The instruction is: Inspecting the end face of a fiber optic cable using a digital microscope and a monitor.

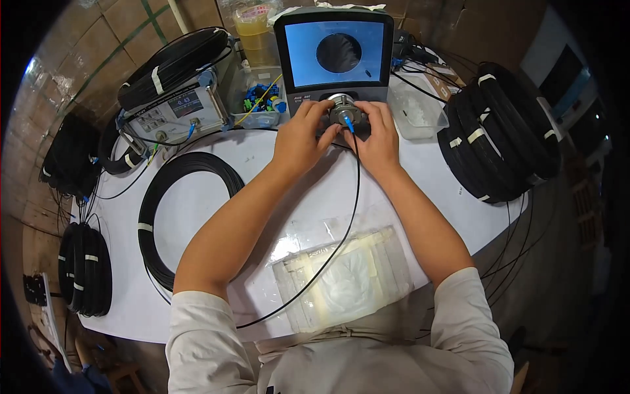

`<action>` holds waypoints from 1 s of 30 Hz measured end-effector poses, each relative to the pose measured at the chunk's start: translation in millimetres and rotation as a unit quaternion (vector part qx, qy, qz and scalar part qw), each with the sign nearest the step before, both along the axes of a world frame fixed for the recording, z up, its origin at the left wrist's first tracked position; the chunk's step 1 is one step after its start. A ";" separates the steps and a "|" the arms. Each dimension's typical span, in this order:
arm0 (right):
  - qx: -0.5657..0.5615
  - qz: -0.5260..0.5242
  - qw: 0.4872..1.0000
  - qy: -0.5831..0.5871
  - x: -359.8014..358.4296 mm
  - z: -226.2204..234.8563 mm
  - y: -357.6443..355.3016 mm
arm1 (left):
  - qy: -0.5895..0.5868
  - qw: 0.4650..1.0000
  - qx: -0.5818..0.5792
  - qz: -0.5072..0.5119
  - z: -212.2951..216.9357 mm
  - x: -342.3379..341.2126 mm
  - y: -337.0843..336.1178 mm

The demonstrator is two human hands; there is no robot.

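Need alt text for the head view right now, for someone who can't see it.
Both hands, left hand and right hand, hold a blue connector at the port of an inspection scope whose screen shows a dark circle. A black cable trails across the white table, with black cable coils around.

White table (216,164) with black cable coil (172,210), inspection scope (333,56), clear packet (344,279).
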State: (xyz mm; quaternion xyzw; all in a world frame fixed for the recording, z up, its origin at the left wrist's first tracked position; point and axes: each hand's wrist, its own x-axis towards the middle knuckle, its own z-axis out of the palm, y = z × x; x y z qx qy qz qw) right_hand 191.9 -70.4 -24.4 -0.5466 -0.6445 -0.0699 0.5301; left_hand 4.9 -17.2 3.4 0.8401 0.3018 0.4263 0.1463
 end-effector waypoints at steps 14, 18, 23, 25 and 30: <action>-0.025 0.016 0.999 0.025 -2.2 -1.1 -0.4 | -0.009 1.000 -0.008 -0.010 -3.0 -0.2 2.9; -0.029 0.023 0.999 0.029 -1.1 -1.8 -0.3 | -0.006 1.000 -0.021 -0.008 -1.5 0.2 1.6; -0.039 0.017 0.999 0.032 -2.7 -0.1 -1.4 | 0.000 1.000 -0.011 -0.003 -0.8 -0.2 1.4; -0.037 0.019 0.999 0.032 -2.0 -0.4 -1.1 | -0.001 1.000 -0.018 -0.003 -0.9 0.2 0.9; -0.034 0.022 0.999 0.026 -1.1 -1.6 0.2 | -0.004 1.000 -0.017 -0.005 -0.2 -0.1 1.0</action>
